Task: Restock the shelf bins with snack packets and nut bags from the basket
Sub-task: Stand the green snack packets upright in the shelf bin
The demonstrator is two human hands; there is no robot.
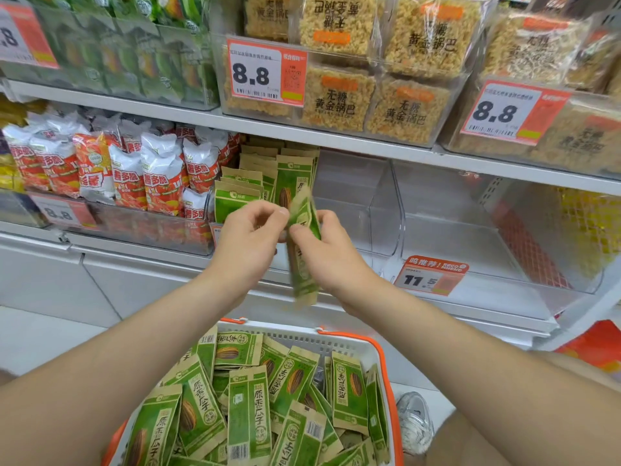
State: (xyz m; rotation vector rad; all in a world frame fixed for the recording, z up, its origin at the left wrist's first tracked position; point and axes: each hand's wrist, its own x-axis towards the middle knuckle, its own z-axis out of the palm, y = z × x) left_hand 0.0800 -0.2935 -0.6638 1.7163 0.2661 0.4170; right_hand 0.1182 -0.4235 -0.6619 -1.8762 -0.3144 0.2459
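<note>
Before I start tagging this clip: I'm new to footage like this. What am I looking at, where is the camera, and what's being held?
There is no machine here. A person wears one wide-angle camera on the head, looking forward and down, so both bare arms reach in from below. The left hand and right hand together pinch a green packet; it is blurred, so there may be more than one. Below sits a white basket with orange handles, full of the same packets. Ahead, a clear shelf bin holds some upright, beside red-and-white snack bags.
</note>
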